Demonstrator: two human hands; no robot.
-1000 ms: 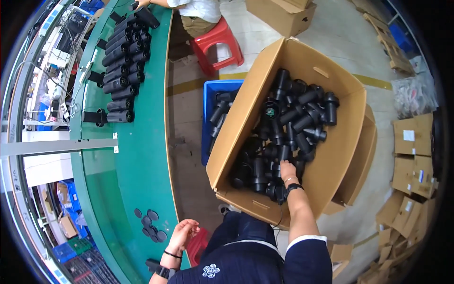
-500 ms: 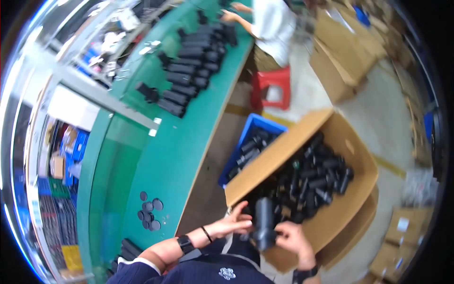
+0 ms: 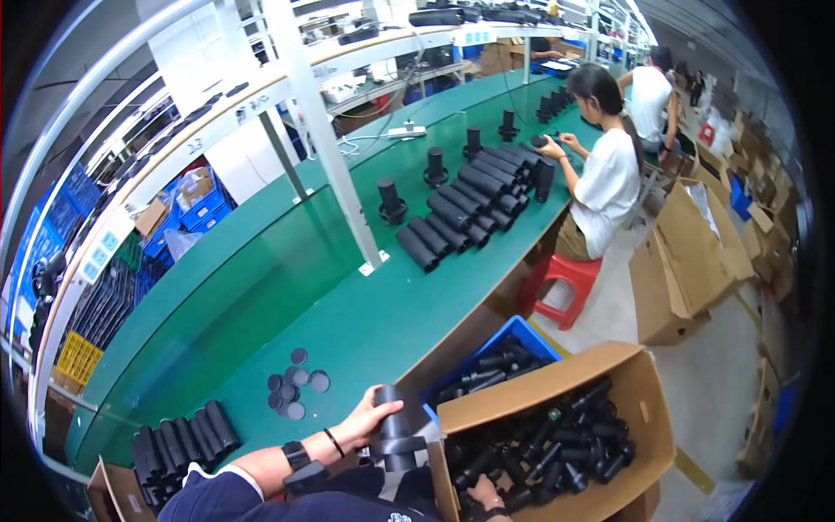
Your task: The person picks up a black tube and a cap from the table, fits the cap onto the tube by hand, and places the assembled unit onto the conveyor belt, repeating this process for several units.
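A black cylindrical part with a wide collar near its lower end (image 3: 396,435) stands roughly upright in my left hand (image 3: 370,419), which is closed round its upper section in front of my body. My right hand (image 3: 484,494) is down inside the cardboard box (image 3: 557,370), touching loose black tubular parts (image 3: 544,457). Its fingertips are partly lost among them, so I cannot make out a grip. On the green bench (image 3: 348,317), to the left, lies a loose group of thin black discs (image 3: 296,380).
Black tubes (image 3: 178,448) lie at the bench's near left end. More tubes (image 3: 474,196) lie in rows further along, beside a seated person (image 3: 604,187) on a red stool (image 3: 565,283). A blue bin (image 3: 522,335) of black parts stands behind the box. A metal post (image 3: 326,139) rises from the bench.
The black collared cylinder has passed from my right hand to my left, which was open before. My right hand has moved into the box. The view has tilted up along the bench.
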